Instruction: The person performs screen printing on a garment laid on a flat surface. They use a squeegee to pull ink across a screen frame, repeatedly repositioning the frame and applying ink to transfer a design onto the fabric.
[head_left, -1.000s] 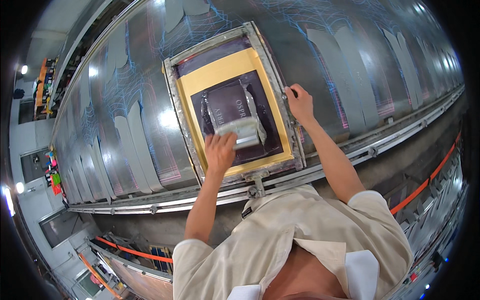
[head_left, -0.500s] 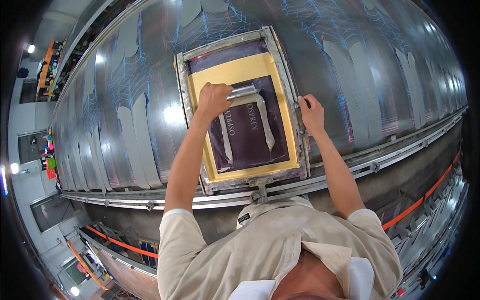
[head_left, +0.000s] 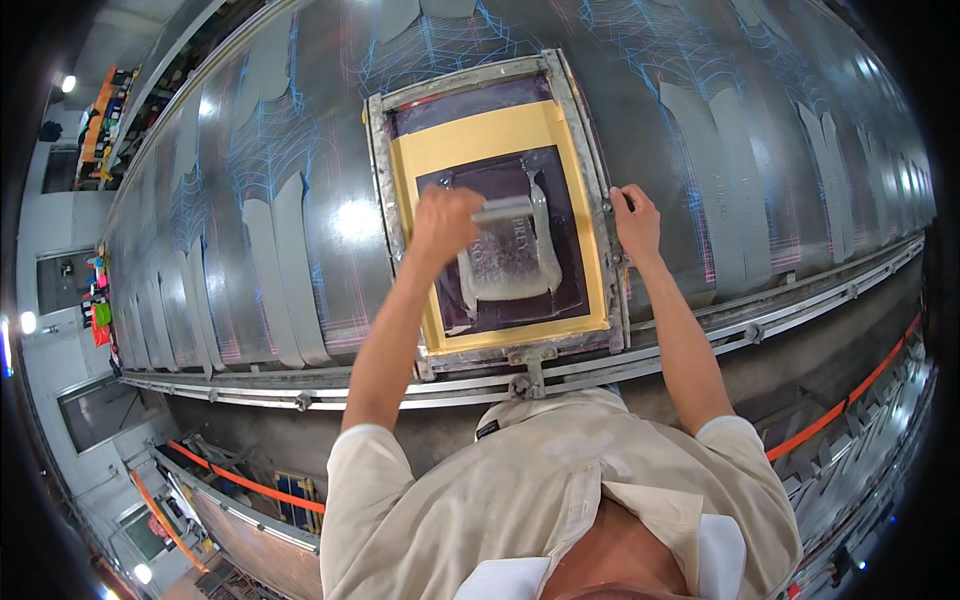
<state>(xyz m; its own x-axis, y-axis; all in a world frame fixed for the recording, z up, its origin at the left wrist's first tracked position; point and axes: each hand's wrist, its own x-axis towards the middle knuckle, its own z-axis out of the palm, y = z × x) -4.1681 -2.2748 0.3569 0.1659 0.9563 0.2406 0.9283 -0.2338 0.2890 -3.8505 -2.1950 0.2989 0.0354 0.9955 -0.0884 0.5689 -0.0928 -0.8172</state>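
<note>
A printing screen in a worn metal frame (head_left: 590, 165) lies on the long dark table, with yellow tape (head_left: 490, 138) bordering its dark purple mesh (head_left: 440, 312). My left hand (head_left: 447, 228), blurred by motion, is closed round one end of a squeegee with a metal bar (head_left: 508, 208), over the mesh's middle. Pale grey paste (head_left: 515, 291) forms a band toward the near end, with strips up both sides. Pale lettering shows partly through the mesh. At the frame's right rail, my right hand (head_left: 637, 228) has its fingers curled on the edge; their tips are partly hidden.
Grey cut panels (head_left: 270, 275) lie in rows on the dark table (head_left: 345, 290), among blue web-like lines. A metal rail (head_left: 680, 345) with knobs runs along the near edge, and a bracket (head_left: 528, 375) joins the frame there. Orange strips (head_left: 250, 487) edge another table behind me.
My left hand has brought the squeegee bar a little nearer. The paste band, which lay just below the bar, is now near the mesh's near end. My right hand stays at the rail.
</note>
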